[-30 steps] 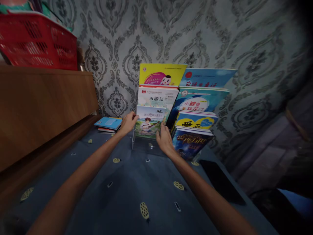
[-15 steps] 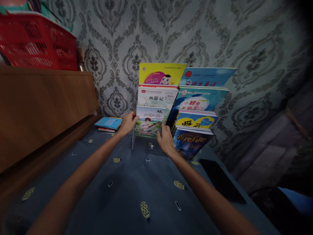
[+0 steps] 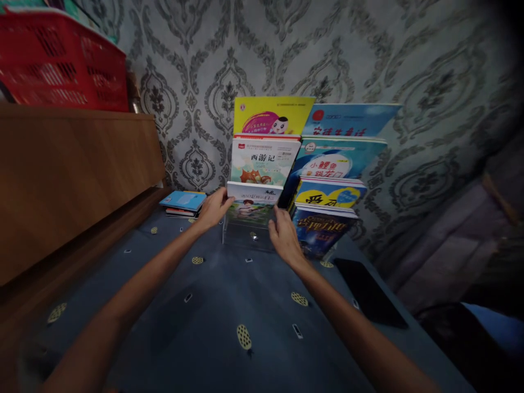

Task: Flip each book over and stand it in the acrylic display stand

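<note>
Between my two hands is a book [image 3: 251, 212] with a figure playing a guitar on its cover, tilted in the lower left tier of a clear stand [image 3: 239, 234]. My left hand [image 3: 214, 207] grips its left edge, and my right hand [image 3: 284, 233] grips the right edge; both have fingers curled on it. Behind it stand a white book [image 3: 265, 164] and a yellow book [image 3: 270, 112]. In the right column are a dark blue book [image 3: 321, 232], a blue and yellow book [image 3: 329, 194], a teal book [image 3: 344, 158] and a blue book [image 3: 352, 119].
A small pile of books [image 3: 184, 201] lies to the left by a wooden cabinet [image 3: 77, 180] with a red basket [image 3: 61, 60] on it. A flat black object [image 3: 370, 292] rests on the dark patterned cloth [image 3: 213, 327] to the right. Patterned wallpaper [image 3: 196, 109] rises behind.
The guitar-cover book has dropped lower in front of the white book and its top tips more toward me. More of the white cover shows. Both hands stay on its sides.
</note>
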Action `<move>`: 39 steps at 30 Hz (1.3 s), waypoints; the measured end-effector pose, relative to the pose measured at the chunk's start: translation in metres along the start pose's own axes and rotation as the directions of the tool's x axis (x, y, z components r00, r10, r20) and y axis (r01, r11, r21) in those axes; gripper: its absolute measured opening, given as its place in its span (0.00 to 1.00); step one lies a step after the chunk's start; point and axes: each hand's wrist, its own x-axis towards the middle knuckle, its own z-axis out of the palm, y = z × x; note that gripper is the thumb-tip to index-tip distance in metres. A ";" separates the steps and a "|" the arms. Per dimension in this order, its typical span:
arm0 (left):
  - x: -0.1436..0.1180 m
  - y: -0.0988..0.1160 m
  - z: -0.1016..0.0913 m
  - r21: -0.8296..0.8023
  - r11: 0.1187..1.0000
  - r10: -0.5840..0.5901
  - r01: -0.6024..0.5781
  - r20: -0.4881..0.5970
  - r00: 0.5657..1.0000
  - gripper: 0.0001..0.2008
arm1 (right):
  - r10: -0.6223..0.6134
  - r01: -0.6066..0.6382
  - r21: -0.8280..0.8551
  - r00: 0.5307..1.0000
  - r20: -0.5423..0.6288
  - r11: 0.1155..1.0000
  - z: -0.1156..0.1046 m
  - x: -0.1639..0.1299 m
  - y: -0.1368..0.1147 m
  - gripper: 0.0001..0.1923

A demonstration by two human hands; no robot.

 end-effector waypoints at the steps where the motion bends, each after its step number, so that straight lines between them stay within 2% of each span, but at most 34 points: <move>1: -0.001 0.000 0.000 -0.002 1.000 0.006 -0.006 0.004 1.000 0.07 | -0.004 0.004 0.006 1.000 0.003 1.000 -0.001 -0.003 0.000 0.28; 6: -0.007 -0.003 0.000 -0.080 0.995 0.056 -0.054 0.016 0.998 0.07 | -0.020 0.019 0.031 0.999 0.026 0.999 -0.008 -0.010 -0.002 0.28; 8: -0.012 -0.012 -0.001 -0.085 0.995 0.060 -0.058 0.023 0.998 0.10 | -0.031 0.028 0.054 0.998 0.048 0.998 -0.013 -0.014 -0.005 0.27; 9: -0.015 -0.018 -0.002 -0.039 0.999 0.038 -0.036 0.042 0.998 0.12 | -0.036 0.032 0.068 0.998 0.059 0.997 -0.014 -0.018 -0.007 0.27; 11: -0.020 -0.037 -0.005 0.141 0.989 -0.068 0.054 0.093 0.993 0.15 | -0.048 0.040 0.099 0.995 0.085 0.994 -0.016 -0.030 -0.011 0.26; 13: -0.025 -0.062 -0.008 0.343 0.925 -0.216 0.165 0.115 0.970 0.18 | -0.059 0.043 0.129 0.991 0.123 0.991 -0.015 -0.049 -0.014 0.24; 16: -0.026 -0.099 -0.014 0.471 0.827 -0.389 0.307 0.085 0.918 0.25 | -0.075 0.037 0.173 0.974 0.216 0.984 -0.005 -0.086 -0.011 0.23; 19: -0.021 -0.127 -0.016 0.562 0.737 -0.501 0.375 0.083 0.861 0.33 | -0.051 -0.007 0.185 0.950 0.308 0.983 0.007 -0.120 -0.002 0.22; 24: -0.005 -0.149 -0.010 0.663 0.683 -0.545 0.307 0.181 0.819 0.39 | -0.009 -0.066 0.194 0.932 0.362 0.979 0.018 -0.139 0.010 0.20; 29: -0.001 -0.155 -0.008 0.725 0.647 -0.570 0.237 0.253 0.781 0.34 | -0.024 -0.061 0.191 0.909 0.417 0.980 0.013 -0.136 0.008 0.20; 33: -0.009 -0.152 -0.017 0.756 0.629 -0.547 0.181 0.265 0.794 0.26 | -0.026 -0.057 0.192 0.913 0.408 0.980 0.014 -0.138 0.008 0.19; 39: -0.027 -0.140 -0.037 0.790 0.612 -0.449 0.037 0.308 0.839 0.15 | -0.039 -0.039 0.181 0.912 0.409 0.983 0.017 -0.139 0.008 0.18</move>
